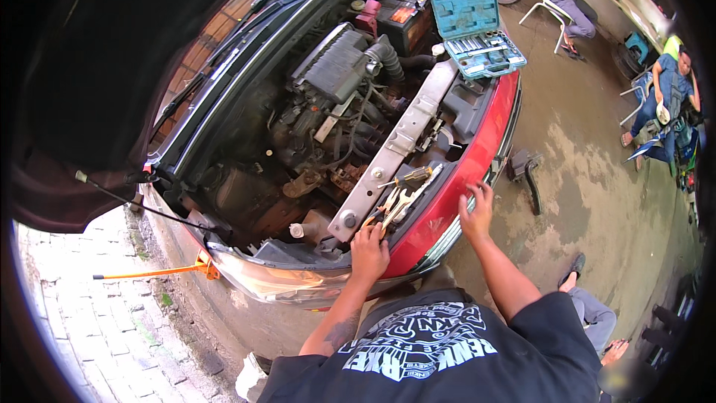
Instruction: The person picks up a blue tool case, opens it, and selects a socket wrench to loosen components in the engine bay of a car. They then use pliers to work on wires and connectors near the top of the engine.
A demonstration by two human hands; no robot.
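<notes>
My left hand point(369, 252) is at the front edge of a car's engine bay, its fingers curled round the orange handles of what look like pliers point(382, 228). Beside them, on the front panel, lie wrenches point(398, 206) and a screwdriver with a yellowish handle point(415, 176). With fingers apart, my right hand point(477, 213) rests at the outer edge of the red front bumper point(425, 236) and holds nothing. Farther off, an open teal socket set case point(492, 66) sits on the far front corner of the car.
The engine point(328, 63) and battery point(406, 19) are exposed under the raised hood point(82, 104). An orange jack handle point(149, 272) sticks out by the near wheel side. A black part point(528, 175) lies on the concrete. People sit at the right, one near my right elbow.
</notes>
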